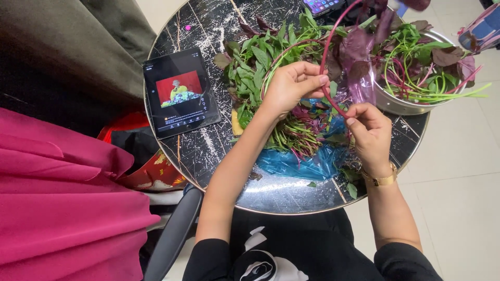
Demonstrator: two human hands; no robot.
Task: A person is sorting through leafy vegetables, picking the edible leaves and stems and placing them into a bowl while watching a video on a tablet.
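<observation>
My left hand (290, 86) pinches a long red stem (330, 47) near its middle, above a heap of green and purple leafy stalks (271, 62). Just to the right and lower, my right hand (369, 130) grips the same stem's lower end, a gold watch on its wrist. The stem curves up to purple leaves (359, 49) at the top. Beneath the hands lies a blue plastic bag (302, 164) with more stalks on it.
A round black marble-patterned table (208, 151) carries a folding tablet (178, 92) showing a video at left, a metal bowl (401, 104) of trimmed stems at upper right, and a phone (320, 5) at the top edge. Pink cloth (57, 203) lies left.
</observation>
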